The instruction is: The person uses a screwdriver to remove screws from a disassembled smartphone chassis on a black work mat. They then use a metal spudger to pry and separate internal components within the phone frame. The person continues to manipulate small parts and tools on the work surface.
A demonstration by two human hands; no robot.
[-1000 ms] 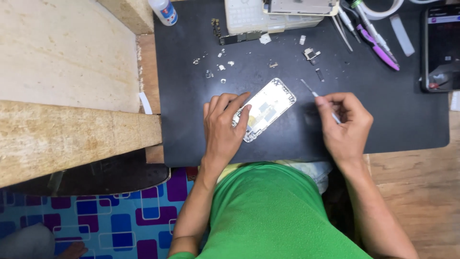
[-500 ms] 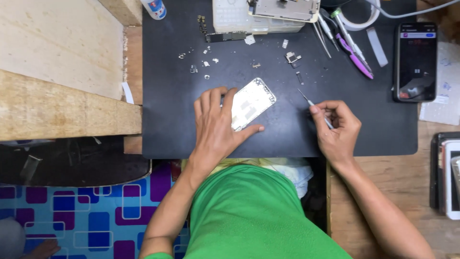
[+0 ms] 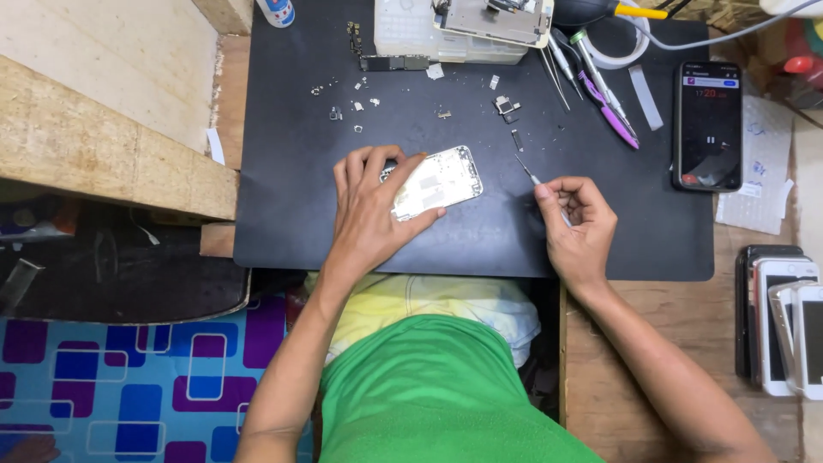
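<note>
Since half a second ago, the left hand (image 3: 369, 210) has stayed flat, fingers spread, pressing the white phone shell (image 3: 435, 182) on the black mat (image 3: 480, 236). The right hand (image 3: 579, 225) stays curled around a thin metal tool (image 3: 533, 177), its tip just beside the shell. Bare mat lies between the hands and the front edge.

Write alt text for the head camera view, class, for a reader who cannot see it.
A person's left hand presses a white opened phone housing flat on a black work mat, while the right hand holds thin tweezers just beside it. Tiny screws and parts, tools and a lit phone lie further back.
</note>
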